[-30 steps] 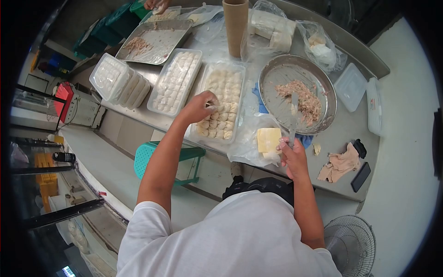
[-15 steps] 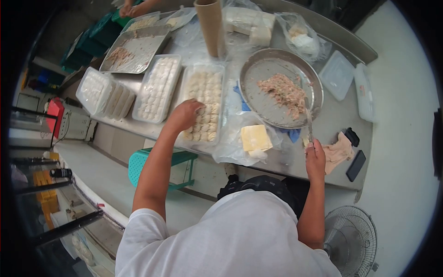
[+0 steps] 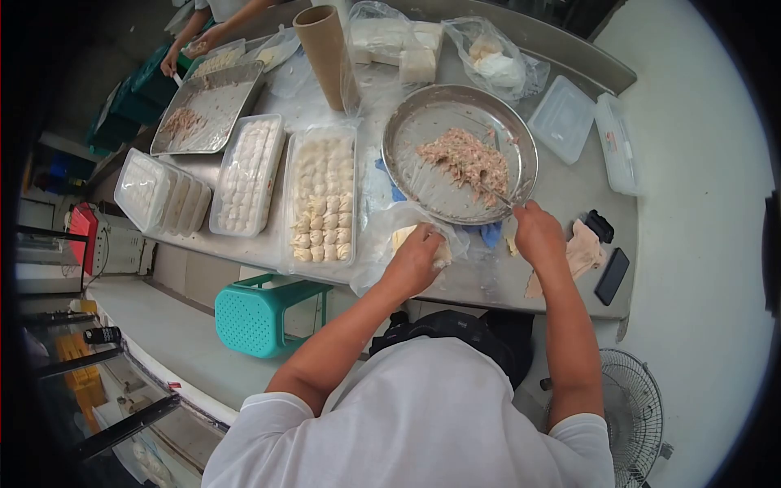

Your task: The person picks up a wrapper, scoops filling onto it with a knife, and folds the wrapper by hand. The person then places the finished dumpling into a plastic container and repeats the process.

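My left hand (image 3: 419, 262) rests with curled fingers on the stack of pale yellow dumpling wrappers (image 3: 403, 236), covering most of it. The stack lies on a clear plastic bag (image 3: 370, 248). My right hand (image 3: 539, 237) is closed around the handle of a thin metal spatula (image 3: 498, 195); its far end is buried in the filling. That pinkish minced meat filling (image 3: 464, 159) sits heaped in a round metal pan (image 3: 394, 177). Left of the wrappers, a plastic tray (image 3: 355, 163) holds rows of folded dumplings (image 3: 323, 224).
Another filled tray (image 3: 277, 175), stacked boxes (image 3: 142, 191) and a rectangular metal pan (image 3: 232, 106) stand leftward. A cardboard tube (image 3: 329, 61) rises behind. Rightward lie clear lids (image 3: 563, 120), a cloth (image 3: 582, 252) and a phone (image 3: 612, 276). Another person's hands (image 3: 195, 45) work at top left.
My left hand has moved right from the dumpling tray to the wrappers. My right hand has moved up closer to the pan's rim, still holding the spatula. The whole view has shifted somewhat.
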The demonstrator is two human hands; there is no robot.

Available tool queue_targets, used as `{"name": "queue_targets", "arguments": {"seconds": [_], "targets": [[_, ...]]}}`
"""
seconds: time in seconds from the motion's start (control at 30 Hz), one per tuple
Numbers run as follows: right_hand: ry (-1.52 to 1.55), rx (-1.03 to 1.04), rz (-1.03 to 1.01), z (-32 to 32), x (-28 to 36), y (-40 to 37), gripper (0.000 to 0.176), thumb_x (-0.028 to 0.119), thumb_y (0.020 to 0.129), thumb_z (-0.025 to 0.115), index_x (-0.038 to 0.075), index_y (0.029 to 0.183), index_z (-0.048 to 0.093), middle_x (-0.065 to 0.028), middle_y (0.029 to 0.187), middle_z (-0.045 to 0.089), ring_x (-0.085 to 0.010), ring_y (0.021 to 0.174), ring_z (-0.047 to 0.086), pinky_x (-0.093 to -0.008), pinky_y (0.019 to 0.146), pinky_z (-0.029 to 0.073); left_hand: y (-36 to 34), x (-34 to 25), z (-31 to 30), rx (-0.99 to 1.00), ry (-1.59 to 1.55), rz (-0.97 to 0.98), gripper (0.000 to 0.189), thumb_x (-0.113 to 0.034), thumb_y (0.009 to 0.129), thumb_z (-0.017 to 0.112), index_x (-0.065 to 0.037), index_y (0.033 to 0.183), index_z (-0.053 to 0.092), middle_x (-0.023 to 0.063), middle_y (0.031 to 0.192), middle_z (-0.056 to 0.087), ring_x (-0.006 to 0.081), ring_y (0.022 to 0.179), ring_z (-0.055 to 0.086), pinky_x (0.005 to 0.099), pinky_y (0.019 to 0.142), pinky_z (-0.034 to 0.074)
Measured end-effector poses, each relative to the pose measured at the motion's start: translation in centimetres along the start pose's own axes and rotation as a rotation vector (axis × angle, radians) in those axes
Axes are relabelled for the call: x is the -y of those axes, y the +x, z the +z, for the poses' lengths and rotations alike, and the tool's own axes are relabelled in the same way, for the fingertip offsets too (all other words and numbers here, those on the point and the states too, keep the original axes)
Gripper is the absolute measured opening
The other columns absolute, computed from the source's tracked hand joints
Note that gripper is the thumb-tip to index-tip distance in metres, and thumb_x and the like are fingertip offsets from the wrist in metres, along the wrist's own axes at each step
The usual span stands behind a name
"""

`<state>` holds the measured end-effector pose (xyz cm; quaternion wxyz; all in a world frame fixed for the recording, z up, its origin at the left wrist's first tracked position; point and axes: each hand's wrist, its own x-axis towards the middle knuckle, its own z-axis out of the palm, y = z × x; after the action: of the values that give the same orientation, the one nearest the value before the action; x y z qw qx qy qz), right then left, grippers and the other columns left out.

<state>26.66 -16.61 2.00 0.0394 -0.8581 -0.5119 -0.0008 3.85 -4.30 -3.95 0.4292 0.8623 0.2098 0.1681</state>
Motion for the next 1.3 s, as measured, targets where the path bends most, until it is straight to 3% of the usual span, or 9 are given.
{"name": "queue_targets", "arguments": {"seconds": [0.07, 0.3, 0.47, 0.7, 0.77, 1.03, 1.07, 1.23, 1.3], "targets": [[0.006, 0.090, -0.115, -1.1, 0.1, -0.2, 0.016, 0.007, 0.082, 0.054, 0.004, 0.089, 0.068, -0.0170, 0.091, 0.064, -0.0370, 0.081, 0.066, -0.0465, 0.072, 0.053, -0.4, 1.3, 0.2, 0.031, 0.047, 0.042, 0.034, -0.004, 0.071, 0.074, 0.000, 0.102, 0.064, 0.0216, 0.118, 0.056, 0.0400, 0.111, 0.055, 0.0432, 0.097, 0.047], [-0.028, 0.210, -0.233, -4.9, 0.0, 1.3, 0.022, 0.007, 0.083, 0.053, 0.008, 0.093, 0.072, -0.0150, 0.091, 0.067, -0.0353, 0.087, 0.067, -0.0463, 0.076, 0.053, -0.3, 1.6, 0.7, -0.012, 0.168, 0.125, 0.030, 0.000, 0.071, 0.072, 0.004, 0.098, 0.062, 0.0225, 0.117, 0.056, 0.0399, 0.111, 0.055, 0.0429, 0.098, 0.046], [-0.137, 0.083, -0.019, -4.0, -0.8, 1.9, 0.024, 0.005, 0.081, 0.055, 0.010, 0.097, 0.073, -0.0149, 0.092, 0.066, -0.0344, 0.087, 0.067, -0.0471, 0.076, 0.052, -0.5, 1.9, 0.6, -0.004, 0.126, 0.090, 0.031, 0.001, 0.071, 0.069, 0.005, 0.102, 0.062, 0.0229, 0.119, 0.056, 0.0401, 0.113, 0.054, 0.0427, 0.099, 0.046], [-0.115, 0.242, -0.187, -4.3, -0.6, 2.6, 0.024, 0.003, 0.079, 0.054, 0.009, 0.093, 0.073, -0.0173, 0.089, 0.069, -0.0362, 0.087, 0.067, -0.0476, 0.076, 0.053, -0.9, 1.4, 0.7, -0.019, 0.162, 0.072, 0.030, 0.002, 0.072, 0.068, 0.005, 0.102, 0.063, 0.0225, 0.120, 0.056, 0.0407, 0.115, 0.053, 0.0425, 0.099, 0.045], [-0.113, 0.408, -0.151, -4.7, 0.5, 3.0, 0.027, 0.003, 0.080, 0.054, 0.010, 0.097, 0.074, -0.0168, 0.093, 0.070, -0.0359, 0.091, 0.067, -0.0462, 0.081, 0.054, -0.7, 1.5, 0.4, 0.003, 0.129, 0.065, 0.030, 0.002, 0.073, 0.067, 0.005, 0.102, 0.063, 0.0224, 0.120, 0.056, 0.0409, 0.115, 0.053, 0.0427, 0.099, 0.045], [-0.088, 0.267, -0.039, -4.9, -0.8, 2.6, 0.026, 0.004, 0.079, 0.056, 0.011, 0.096, 0.075, -0.0179, 0.093, 0.070, -0.0362, 0.090, 0.067, -0.0469, 0.079, 0.053, 0.0, 1.9, -1.3, 0.117, -0.087, -0.005, 0.028, 0.002, 0.077, 0.062, 0.004, 0.105, 0.062, 0.0227, 0.114, 0.056, 0.0414, 0.110, 0.054, 0.0432, 0.095, 0.045], [-0.094, 0.194, -0.057, -4.4, -1.2, 2.5, 0.026, 0.004, 0.080, 0.056, 0.011, 0.096, 0.075, -0.0178, 0.093, 0.070, -0.0362, 0.090, 0.067, -0.0470, 0.079, 0.053, -0.1, 1.8, -1.4, 0.070, -0.105, 0.009, 0.028, 0.002, 0.078, 0.062, 0.004, 0.106, 0.060, 0.0228, 0.111, 0.056, 0.0417, 0.107, 0.055, 0.0429, 0.093, 0.046], [-0.042, 0.228, -0.038, -4.4, -1.5, 1.5, 0.024, 0.006, 0.083, 0.055, 0.010, 0.098, 0.073, -0.0177, 0.091, 0.068, -0.0374, 0.089, 0.065, -0.0475, 0.078, 0.052, -0.7, 2.6, -1.1, -0.080, -0.121, 0.006, 0.019, -0.005, 0.090, 0.058, 0.003, 0.107, 0.054, 0.0195, 0.110, 0.059, 0.0386, 0.104, 0.058, 0.0414, 0.092, 0.046], [0.016, 0.276, -0.015, -4.8, -2.2, 1.5, 0.022, 0.008, 0.085, 0.055, 0.010, 0.098, 0.073, -0.0180, 0.090, 0.067, -0.0384, 0.088, 0.064, -0.0479, 0.077, 0.051, -1.1, 2.7, -1.7, -0.180, -0.407, -0.177, 0.013, -0.012, 0.099, 0.051, -0.001, 0.106, 0.055, 0.0159, 0.115, 0.062, 0.0313, 0.105, 0.061, 0.0381, 0.095, 0.047]]}}
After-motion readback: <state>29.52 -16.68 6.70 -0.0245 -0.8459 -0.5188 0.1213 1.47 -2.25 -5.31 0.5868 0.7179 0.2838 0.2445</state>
